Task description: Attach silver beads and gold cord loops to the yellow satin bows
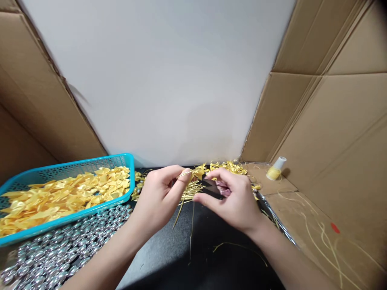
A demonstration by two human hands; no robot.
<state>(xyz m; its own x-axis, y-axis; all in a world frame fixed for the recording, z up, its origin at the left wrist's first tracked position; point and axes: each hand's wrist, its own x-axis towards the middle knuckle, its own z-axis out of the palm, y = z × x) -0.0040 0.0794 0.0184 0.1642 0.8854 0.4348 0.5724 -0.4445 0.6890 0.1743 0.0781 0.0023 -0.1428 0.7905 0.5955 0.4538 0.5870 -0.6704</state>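
- The left hand (160,195) pinches a small yellow satin ribbon bow (198,172) at its thumb and forefinger tips, the fingers closed on it, above the black desk (181,257).
- Thin gold wire strands (190,192) fan out just below the bow, between both hands.
- The right hand (234,199) curls its fingers around a small pinkish object (223,189), which is mostly hidden.
- A teal plastic mesh basket (75,163) of bows sits well to the left.

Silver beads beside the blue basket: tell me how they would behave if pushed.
The silver beads look rounded and glossy, so they would probably roll, scatter and feel slippery. They lie loosely heaped beside the blue basket, so pushing one would likely shift its neighbours. Each looks small, probably light.
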